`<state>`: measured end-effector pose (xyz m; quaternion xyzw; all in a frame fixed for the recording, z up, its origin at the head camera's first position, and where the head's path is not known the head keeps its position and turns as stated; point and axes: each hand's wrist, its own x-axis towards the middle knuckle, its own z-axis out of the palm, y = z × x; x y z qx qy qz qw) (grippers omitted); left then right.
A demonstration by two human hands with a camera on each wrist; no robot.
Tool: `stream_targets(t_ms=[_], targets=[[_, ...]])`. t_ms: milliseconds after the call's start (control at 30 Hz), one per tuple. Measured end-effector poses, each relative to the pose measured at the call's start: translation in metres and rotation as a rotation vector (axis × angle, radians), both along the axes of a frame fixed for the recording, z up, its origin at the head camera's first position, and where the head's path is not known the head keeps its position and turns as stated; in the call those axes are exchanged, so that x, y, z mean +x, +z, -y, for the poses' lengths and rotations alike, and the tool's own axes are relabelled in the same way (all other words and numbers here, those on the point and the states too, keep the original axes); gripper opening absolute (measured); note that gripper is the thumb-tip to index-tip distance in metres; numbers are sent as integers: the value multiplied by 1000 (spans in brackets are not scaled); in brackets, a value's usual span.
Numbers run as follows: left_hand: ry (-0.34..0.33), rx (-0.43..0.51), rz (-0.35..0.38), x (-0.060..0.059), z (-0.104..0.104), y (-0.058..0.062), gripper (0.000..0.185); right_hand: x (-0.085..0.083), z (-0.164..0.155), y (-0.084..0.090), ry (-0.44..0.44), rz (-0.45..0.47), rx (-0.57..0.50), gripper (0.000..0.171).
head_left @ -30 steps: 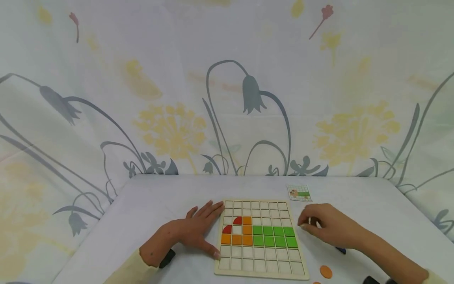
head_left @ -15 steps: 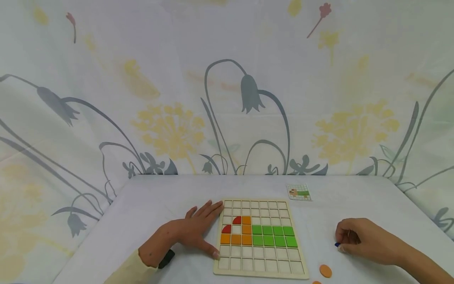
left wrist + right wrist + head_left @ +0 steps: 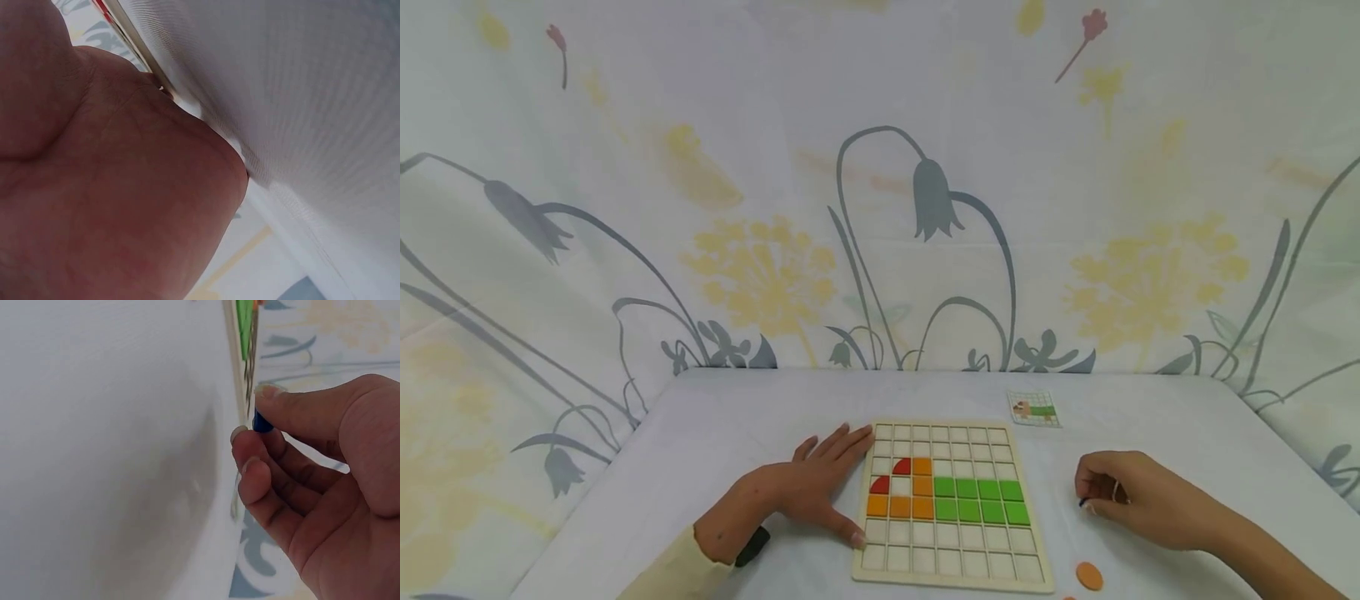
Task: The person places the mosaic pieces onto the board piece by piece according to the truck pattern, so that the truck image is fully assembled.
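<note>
My left hand (image 3: 811,493) lies along the left edge of a pale wooden grid board (image 3: 951,577), fingers stretched out and the thumb touching its side. Green square tiles (image 3: 968,510) fill part of two rows. Beside them are several orange square tiles (image 3: 922,486) and two red quarter-round tiles (image 3: 903,467). Right of the board, my right hand (image 3: 1138,498) is raised above the table. It pinches a small dark blue piece (image 3: 262,422) between thumb and index finger; most of that piece is hidden, so its shape cannot be told.
A small picture card (image 3: 1034,409) with a grid drawing lies behind the board's right corner. An orange disc (image 3: 1089,576) lies near the front right, and part of another orange piece (image 3: 1070,597) shows at the bottom edge. A patterned cloth (image 3: 880,275) hangs behind the table.
My right hand first moved right and toward me from beside the board, picked up the blue piece, then came back slightly left. The left hand and the tiles have stayed put.
</note>
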<state>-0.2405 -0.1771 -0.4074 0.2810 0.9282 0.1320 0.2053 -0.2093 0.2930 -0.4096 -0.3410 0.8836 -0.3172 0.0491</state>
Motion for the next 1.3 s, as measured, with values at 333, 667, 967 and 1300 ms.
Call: stream_targets(t_ms=[333, 667, 967, 1300], targets=[[12, 3, 9, 2, 0, 2, 129, -22, 84, 17, 74, -14, -93, 18], [7, 0, 9, 1, 2, -1, 128, -39, 155, 22, 124, 83, -104, 7], [-20, 4, -19, -1, 3, -3, 128, -51, 194, 9, 151, 84, -75, 11], [-30, 10, -14, -1, 4, 0, 127, -48, 214, 5, 166, 56, -17, 19]])
